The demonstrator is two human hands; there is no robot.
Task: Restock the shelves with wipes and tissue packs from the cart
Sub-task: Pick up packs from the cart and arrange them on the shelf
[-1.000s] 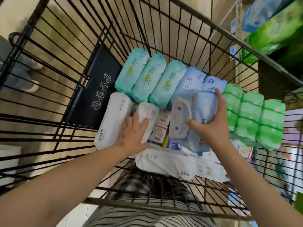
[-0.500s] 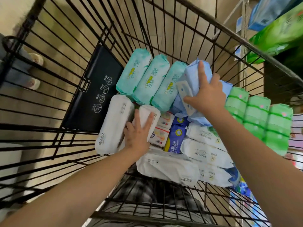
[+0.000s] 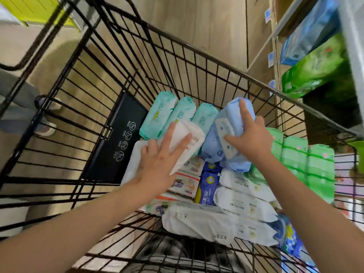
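A black wire cart (image 3: 214, 62) holds many wipes and tissue packs. My right hand (image 3: 248, 134) grips a light blue wipes pack (image 3: 222, 142) with a white flap, lifted above the pile in the cart's middle. My left hand (image 3: 159, 160) holds a white wipes pack (image 3: 189, 138), raised and tilted, fingers wrapped over its near end. Behind them stand three teal packs (image 3: 167, 115) in a row. Green packs (image 3: 307, 166) line the cart's right side. White packs (image 3: 242, 203) and small orange and blue packs (image 3: 206, 186) lie at the near end.
Shelves (image 3: 285, 26) rise at the right, bearing a blue pack (image 3: 313, 30) and a green pack (image 3: 317, 66). A black folded child-seat flap (image 3: 116, 142) lies in the cart's left part. Another person's feet (image 3: 47, 117) stand on the wooden floor at left.
My left hand has lifted the white pack off the pile and tilted it. My right hand keeps the blue pack raised, drawn slightly toward me. The camera has shifted up.
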